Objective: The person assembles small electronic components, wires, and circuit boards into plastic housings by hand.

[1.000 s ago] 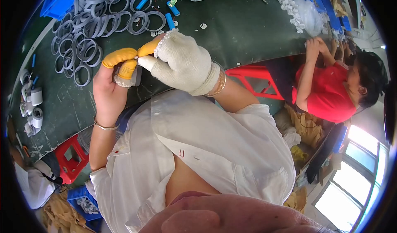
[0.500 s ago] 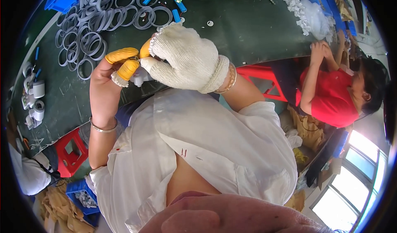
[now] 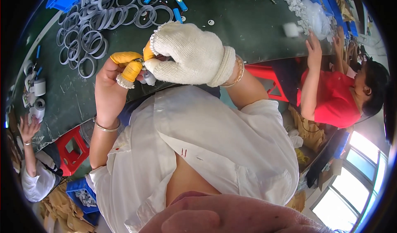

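Observation:
Yellow coverings wrap the thumb and forefinger of my left hand, which are pinched together. A white knitted glove covers my right hand, and a yellow-covered fingertip shows out of it. Between them, at the near side of the table, both hands grip a small whitish-grey plastic part. Its lower end hangs below the fingertips; something small and dark, perhaps wire ends, shows at the pinch. The glove hides most of the right fingers and much of the part.
Grey rings lie heaped on the dark green table, with blue cylindrical cells beside them. White housings stand at the left. Co-workers sit on both sides; white pieces and a plastic bag lie right.
Both my hands have shifted slightly right, still gripping the part. The right co-worker's hands have parted, and a blurred white piece appears near them. A left co-worker's hand has reached the white housings.

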Motion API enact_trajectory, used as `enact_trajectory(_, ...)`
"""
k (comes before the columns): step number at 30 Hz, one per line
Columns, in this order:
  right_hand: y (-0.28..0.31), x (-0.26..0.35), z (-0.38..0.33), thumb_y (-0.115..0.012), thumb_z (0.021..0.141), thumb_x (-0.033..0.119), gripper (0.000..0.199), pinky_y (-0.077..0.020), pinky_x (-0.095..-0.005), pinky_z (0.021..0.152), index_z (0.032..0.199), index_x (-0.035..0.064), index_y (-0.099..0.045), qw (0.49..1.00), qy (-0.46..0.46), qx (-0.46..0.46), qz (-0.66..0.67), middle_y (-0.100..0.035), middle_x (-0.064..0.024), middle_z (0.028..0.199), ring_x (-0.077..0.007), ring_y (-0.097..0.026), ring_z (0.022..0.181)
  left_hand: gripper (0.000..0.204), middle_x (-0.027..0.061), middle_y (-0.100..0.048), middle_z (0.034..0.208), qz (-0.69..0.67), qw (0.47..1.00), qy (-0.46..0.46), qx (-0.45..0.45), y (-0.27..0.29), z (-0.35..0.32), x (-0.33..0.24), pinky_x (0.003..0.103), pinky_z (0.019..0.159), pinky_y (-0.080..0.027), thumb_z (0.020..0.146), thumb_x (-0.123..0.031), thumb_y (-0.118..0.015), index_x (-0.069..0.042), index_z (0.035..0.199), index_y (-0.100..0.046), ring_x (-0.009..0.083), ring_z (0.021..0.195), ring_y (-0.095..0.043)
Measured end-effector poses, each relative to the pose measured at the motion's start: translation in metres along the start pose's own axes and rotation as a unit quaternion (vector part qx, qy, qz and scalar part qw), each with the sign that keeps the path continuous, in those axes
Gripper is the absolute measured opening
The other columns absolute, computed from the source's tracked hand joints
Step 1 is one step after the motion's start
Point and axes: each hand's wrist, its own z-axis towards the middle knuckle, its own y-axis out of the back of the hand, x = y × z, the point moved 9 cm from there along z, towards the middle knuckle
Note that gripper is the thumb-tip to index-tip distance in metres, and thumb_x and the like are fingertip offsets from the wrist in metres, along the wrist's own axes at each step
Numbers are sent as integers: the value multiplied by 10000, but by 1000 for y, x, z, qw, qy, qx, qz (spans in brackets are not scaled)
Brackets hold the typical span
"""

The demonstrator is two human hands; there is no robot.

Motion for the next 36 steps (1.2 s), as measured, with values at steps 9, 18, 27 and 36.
enact_trajectory(9,-15,-18,2,-664,784,204,199,-460,-389,583,788,13,-611,992,-36,63,100,-564,-121,732,-302,-584,663,202,65,-660,936,-46,999,-15,3,-8,-4,-2,243,725,-508,914,-55,-625,11,1098,-572,114,800,-633)
enact_trajectory(18,-13,16,-8,-671,714,278,204,-481,-431,584,759,80,-654,981,21,-117,-150,-604,-119,672,-318,-607,644,234,57,-645,992,4,987,-98,-129,8,-13,-1,241,750,-502,907,-52,-638,16,1114,-551,103,831,-624)
enact_trajectory(27,-35,25,-8,-699,662,151,257,-461,-419,610,881,57,-602,985,23,-91,-143,-596,-83,717,-296,-594,691,278,84,-638,1064,62,959,-184,-207,5,-29,-4,263,838,-497,884,-30,-666,21,1128,-543,132,937,-621)
enact_trajectory(36,6,-3,0,-592,829,298,219,-483,-437,704,822,88,-654,979,14,-83,-183,-641,-141,868,-330,-600,766,268,143,-645,1084,147,933,-186,-272,97,-44,-40,287,806,-500,917,-68,-563,18,1171,-550,171,881,-624)
